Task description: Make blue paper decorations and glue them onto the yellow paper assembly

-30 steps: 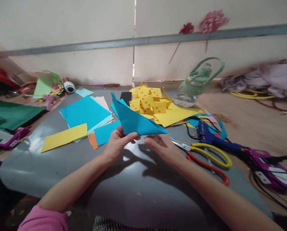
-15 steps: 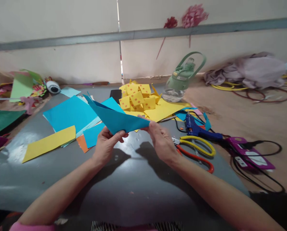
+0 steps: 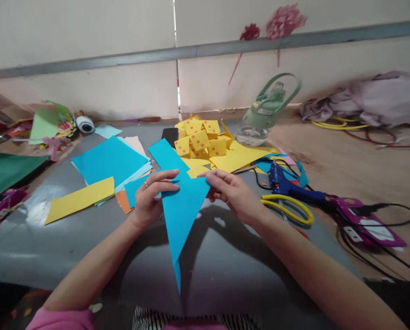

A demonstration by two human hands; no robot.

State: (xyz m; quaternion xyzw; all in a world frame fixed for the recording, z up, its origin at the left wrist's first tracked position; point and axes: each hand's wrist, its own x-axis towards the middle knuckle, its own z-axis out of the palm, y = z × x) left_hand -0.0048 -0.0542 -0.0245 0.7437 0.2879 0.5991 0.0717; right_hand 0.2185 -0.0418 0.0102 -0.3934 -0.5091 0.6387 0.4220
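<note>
A folded sheet of blue paper (image 3: 182,211) hangs between my two hands above the grey table, its long point turned down toward me. My left hand (image 3: 153,195) grips its left edge, with fingers over the front face; the thumb is hidden. At the upper right corner, my right hand (image 3: 234,192) pinches the paper between thumb and fingers. Behind my left hand lies a stack of blue sheets (image 3: 112,160), with a yellow paper strip (image 3: 81,199) in front of it. Yellow-handled scissors (image 3: 290,208) rest just right of my right hand, partly covered by my forearm.
Folded yellow paper pieces with orange spots (image 3: 200,137) stand at the back centre. Beside them is a green-lidded bottle (image 3: 262,112). A blue glue gun (image 3: 290,185) and a purple power strip (image 3: 366,222) with black cords lie at the right. A dark phone (image 3: 170,135) lies behind.
The blue folded paper has been turned, so its long point swings from upper left to downward. My left hand has shifted its grip, fingers now over the front. The view has shifted slightly.
</note>
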